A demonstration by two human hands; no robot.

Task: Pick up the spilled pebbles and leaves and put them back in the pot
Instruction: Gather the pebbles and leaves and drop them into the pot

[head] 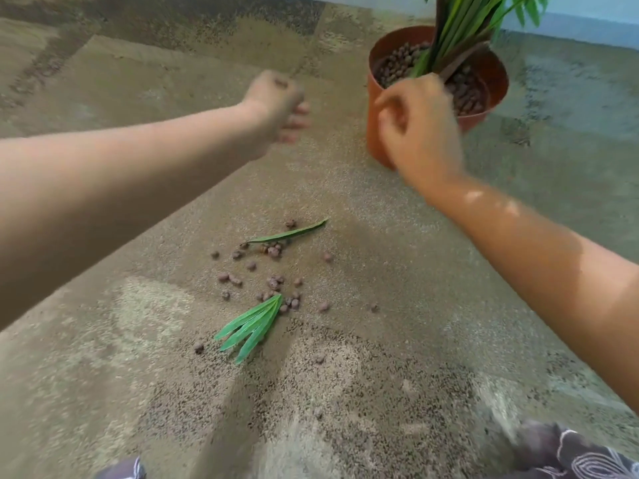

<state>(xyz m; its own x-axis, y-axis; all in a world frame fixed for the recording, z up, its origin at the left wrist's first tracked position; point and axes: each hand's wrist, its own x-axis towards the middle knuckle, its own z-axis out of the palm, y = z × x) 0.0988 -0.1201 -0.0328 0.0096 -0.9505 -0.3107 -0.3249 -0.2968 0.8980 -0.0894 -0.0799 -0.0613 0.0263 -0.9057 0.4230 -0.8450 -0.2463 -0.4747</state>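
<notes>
An orange pot [374, 133] stands upper right, filled with brown pebbles [397, 65] around a green plant [456, 32]. Spilled pebbles [275, 283] lie scattered on the floor in the middle. Among them are a long narrow leaf [287, 234] and a fan-shaped leaf cluster [250, 326]. My left hand [280, 105] hovers left of the pot, curled into a fist with a brown pebble showing at its top. My right hand [420, 133] is over the pot's near rim with its fingers curled and blurred; what it holds is hidden.
The floor [380, 392] is speckled brown and grey carpet. A pale wall base [587, 27] runs behind the pot. My knees in patterned cloth show at the bottom right [574, 456] and bottom left [124, 471].
</notes>
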